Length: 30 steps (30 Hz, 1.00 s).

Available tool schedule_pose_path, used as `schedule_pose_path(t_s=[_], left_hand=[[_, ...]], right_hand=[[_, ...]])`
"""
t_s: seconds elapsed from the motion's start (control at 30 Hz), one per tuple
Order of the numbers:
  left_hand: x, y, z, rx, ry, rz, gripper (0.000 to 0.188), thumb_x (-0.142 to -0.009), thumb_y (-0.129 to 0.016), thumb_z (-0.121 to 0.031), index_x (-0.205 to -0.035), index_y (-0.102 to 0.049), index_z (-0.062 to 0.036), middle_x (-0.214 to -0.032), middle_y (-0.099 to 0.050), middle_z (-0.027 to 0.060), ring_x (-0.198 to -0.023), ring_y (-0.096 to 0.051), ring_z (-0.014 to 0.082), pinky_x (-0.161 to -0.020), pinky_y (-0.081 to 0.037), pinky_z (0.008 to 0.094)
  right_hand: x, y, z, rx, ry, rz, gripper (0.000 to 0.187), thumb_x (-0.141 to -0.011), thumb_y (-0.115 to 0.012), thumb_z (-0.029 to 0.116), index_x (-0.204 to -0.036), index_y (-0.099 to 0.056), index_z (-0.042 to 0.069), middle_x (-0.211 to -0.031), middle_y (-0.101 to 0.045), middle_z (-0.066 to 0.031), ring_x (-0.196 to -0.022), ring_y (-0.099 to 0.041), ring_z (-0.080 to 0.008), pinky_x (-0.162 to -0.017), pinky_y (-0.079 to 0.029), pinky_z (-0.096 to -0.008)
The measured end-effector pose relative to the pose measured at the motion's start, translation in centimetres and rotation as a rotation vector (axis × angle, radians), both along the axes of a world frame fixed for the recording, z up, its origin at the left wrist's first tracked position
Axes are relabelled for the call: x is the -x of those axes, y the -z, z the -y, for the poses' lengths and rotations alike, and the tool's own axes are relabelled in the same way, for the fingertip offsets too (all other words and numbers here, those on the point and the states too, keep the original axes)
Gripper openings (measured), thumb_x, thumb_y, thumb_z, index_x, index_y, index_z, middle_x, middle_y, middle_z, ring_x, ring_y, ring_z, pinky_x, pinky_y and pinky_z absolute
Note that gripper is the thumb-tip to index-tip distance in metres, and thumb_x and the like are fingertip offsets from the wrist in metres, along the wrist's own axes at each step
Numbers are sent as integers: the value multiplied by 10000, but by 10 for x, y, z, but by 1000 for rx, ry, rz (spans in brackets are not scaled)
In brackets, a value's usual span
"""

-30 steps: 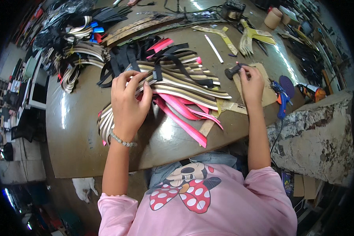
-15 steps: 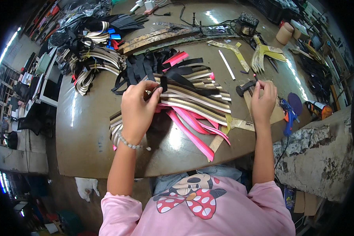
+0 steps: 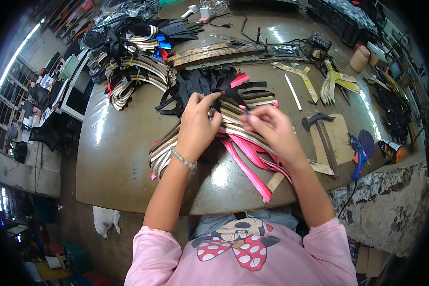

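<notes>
My left hand [image 3: 199, 126] is closed in a pinch on a black webbing strap [image 3: 228, 94], over the stacked straps. My right hand [image 3: 274, 133], slightly blurred, is closed round a thin dark stick with a reddish-pink tip [image 3: 243, 108], its tip close to the black strap. Below both hands lie brown, tan and white striped straps [image 3: 240, 125] in a fanned pile. Bright pink straps [image 3: 245, 174] come out from under it toward the table's near edge. More black straps [image 3: 195, 83] are heaped just beyond my left hand.
Right of my hands, a hammer [image 3: 324, 138] lies on cardboard [image 3: 338, 143], near a blue glue gun [image 3: 361, 152]. Yellowed Y-shaped pieces [image 3: 336, 85] and a white stick [image 3: 293, 92] lie farther back. Bundled straps [image 3: 138, 71] fill the far left. A white animal [image 3: 106, 220] lies on the floor.
My right hand has moved left from beside the hammer to the strap pile, bringing the thin stick close to my left hand. My left hand keeps its pinch on the black strap.
</notes>
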State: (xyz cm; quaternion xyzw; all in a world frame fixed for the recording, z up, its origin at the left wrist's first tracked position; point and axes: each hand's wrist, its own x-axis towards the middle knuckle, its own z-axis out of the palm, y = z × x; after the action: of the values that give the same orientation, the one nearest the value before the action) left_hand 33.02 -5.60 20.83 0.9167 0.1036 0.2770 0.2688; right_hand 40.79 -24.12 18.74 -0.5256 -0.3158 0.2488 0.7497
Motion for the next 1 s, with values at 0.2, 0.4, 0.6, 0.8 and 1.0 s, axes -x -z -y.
schedule_pose_path(t_s=[0.2, 0.4, 0.6, 0.8, 1.0], left_hand=[[-8, 12, -9, 100, -63, 34, 99, -851, -630, -85, -917, -667, -21, -818, -601, 141, -738, -611, 310, -687, -497, 389], [-11, 30, -16, 244, -181, 189, 122, -906, -601, -116, -901, -604, 5, -844, -602, 140, -718, -615, 276, -650, -482, 367], [0, 20, -11, 77, -14, 95, 159, -814, -691, -107, -960, -679, -48, -825, -567, 69, -598, -544, 158, -561, -460, 285], [-7, 18, -9, -36, 4, 11, 115, -836, -663, -118, -930, -671, -53, -886, -590, 126, -733, -612, 318, -664, -499, 408], [-10, 30, -16, -12, -127, 135, 118, -944, -543, -118, -952, -557, -2, -889, -569, 160, -767, -605, 331, -664, -480, 410]], right_hand=[[-24, 15, -72, 47, 32, -156, 169, -941, -597, 126, -1013, -572, -25, -1025, -654, -113, -911, -637, -124, -869, -517, -255], [-19, 35, -75, -16, 109, -9, 122, -872, -653, 52, -929, -590, -34, -923, -628, -65, -829, -600, -80, -754, -517, -225], [-21, 39, -71, -14, 175, -123, 148, -941, -597, 114, -983, -554, -20, -951, -622, -91, -834, -656, -148, -798, -541, -259], [-16, 43, -68, -131, 115, 68, 78, -914, -595, 42, -931, -548, -17, -1044, -547, -80, -877, -587, -103, -805, -528, -246], [-10, 39, -70, 27, 199, 176, 70, -857, -627, -21, -870, -559, -34, -1011, -533, -65, -848, -564, -80, -735, -518, -217]])
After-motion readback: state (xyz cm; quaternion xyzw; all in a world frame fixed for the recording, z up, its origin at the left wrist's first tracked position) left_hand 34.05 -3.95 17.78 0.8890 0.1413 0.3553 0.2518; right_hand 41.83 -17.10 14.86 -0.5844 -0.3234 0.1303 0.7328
